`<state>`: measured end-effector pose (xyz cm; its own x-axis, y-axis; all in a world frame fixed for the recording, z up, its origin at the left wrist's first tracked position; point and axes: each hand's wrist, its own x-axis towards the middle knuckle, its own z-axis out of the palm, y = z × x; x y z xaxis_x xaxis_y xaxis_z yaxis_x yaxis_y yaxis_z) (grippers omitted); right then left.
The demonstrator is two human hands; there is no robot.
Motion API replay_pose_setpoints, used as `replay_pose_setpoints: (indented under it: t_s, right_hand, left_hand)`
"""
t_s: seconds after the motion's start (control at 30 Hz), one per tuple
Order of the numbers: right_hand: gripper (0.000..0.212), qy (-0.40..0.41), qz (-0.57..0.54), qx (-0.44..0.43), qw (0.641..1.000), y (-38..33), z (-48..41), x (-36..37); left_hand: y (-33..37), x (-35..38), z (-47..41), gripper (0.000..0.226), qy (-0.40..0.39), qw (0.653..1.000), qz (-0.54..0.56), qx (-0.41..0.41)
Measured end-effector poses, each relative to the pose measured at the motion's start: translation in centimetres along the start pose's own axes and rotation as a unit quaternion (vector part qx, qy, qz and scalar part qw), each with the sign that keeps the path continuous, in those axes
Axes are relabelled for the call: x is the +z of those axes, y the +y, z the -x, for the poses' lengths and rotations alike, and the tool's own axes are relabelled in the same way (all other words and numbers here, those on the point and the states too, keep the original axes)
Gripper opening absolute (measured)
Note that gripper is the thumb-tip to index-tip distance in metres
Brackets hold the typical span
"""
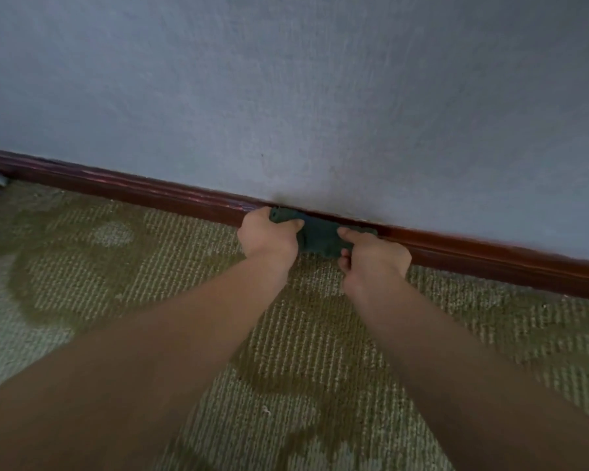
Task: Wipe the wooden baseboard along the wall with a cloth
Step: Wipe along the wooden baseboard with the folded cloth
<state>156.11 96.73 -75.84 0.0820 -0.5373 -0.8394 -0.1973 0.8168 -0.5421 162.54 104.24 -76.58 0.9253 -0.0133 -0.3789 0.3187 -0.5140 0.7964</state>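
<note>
Head view: dark cloth [320,236] on baseboard [473,256] between left hand [267,236] and right hand [374,258].

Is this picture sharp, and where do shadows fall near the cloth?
Head view: dim, even light, soft throughout; the baseboard smears at the far right edge; a dark patch, likely shadow, lies on the wall just above the cloth.

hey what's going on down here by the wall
A person is reaching down to the foot of a grey wall with both bare arms. The left hand and right hand each grip an end of a dark green cloth, holding it against the reddish-brown wooden baseboard above the patterned carpet. It looks like mid-wipe; baseboard stretches uncovered on both sides of the cloth.
</note>
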Motion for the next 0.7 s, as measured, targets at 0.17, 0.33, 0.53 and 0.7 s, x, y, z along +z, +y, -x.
replay_pose_setpoints:
  t_s: [0.17,0.33,0.53,0.7]
  right_hand:
    - [0.032,0.008,-0.010,-0.070,0.997,1.1,-0.5,0.0]
    - [0.035,0.040,-0.028,-0.129,0.990,2.3,0.0,0.2]
    - [0.024,0.059,0.031,-0.194,0.979,3.0,0.2,1.5]
    - [0.023,0.048,0.083,-0.203,0.975,4.6,0.9,3.9]
  left_hand:
    - [-1.4,-0.3,-0.1,0.011,-0.026,0.992,-0.018,0.122]
    - [-2.4,-0.4,-0.2,0.015,-0.055,0.990,0.060,0.112]
    - [-2.9,-1.1,-1.2,0.015,-0.049,0.986,0.093,0.128]
    - [-3.6,-2.9,-2.4,0.019,-0.058,0.988,0.005,0.141]
